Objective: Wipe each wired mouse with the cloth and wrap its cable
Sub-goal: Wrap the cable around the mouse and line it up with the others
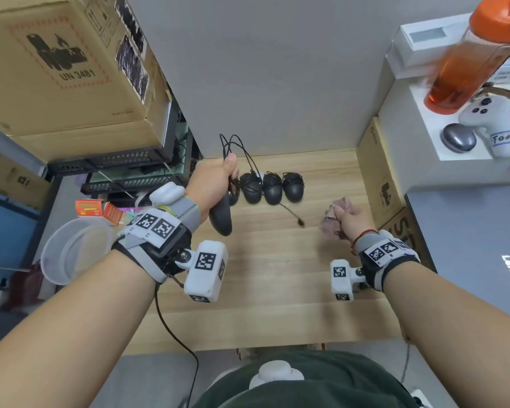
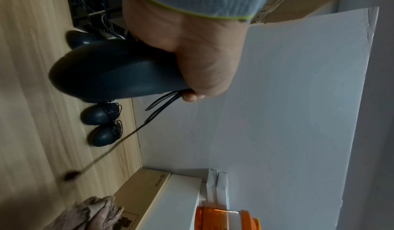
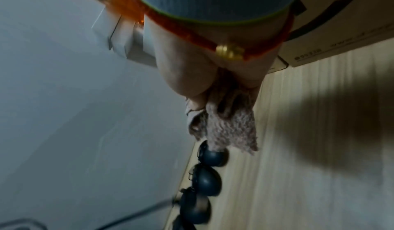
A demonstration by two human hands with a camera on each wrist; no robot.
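Observation:
My left hand [image 1: 215,184] grips a black wired mouse [image 1: 221,217] above the wooden desk [image 1: 277,275], with loops of its cable [image 1: 236,148] held under the thumb. The loose cable end with its plug [image 1: 300,221] trails over the desk. In the left wrist view the held mouse [image 2: 110,72] fills the palm and the cable [image 2: 162,102] hangs from the fingers. My right hand [image 1: 346,220] holds a bunched pinkish-grey cloth [image 1: 333,222] just above the desk, to the right. Three wrapped black mice [image 1: 271,188] lie in a row by the wall; the cloth [image 3: 230,129] hangs in front of them [image 3: 204,179] in the right wrist view.
Cardboard boxes [image 1: 71,69] and black trays [image 1: 115,160] stand at the left. A clear plastic bowl [image 1: 74,251] sits left of my left wrist. At the right are a brown box [image 1: 380,178], white boxes with an orange bottle [image 1: 477,54], a game controller [image 1: 489,119], and a grey laptop [image 1: 477,245].

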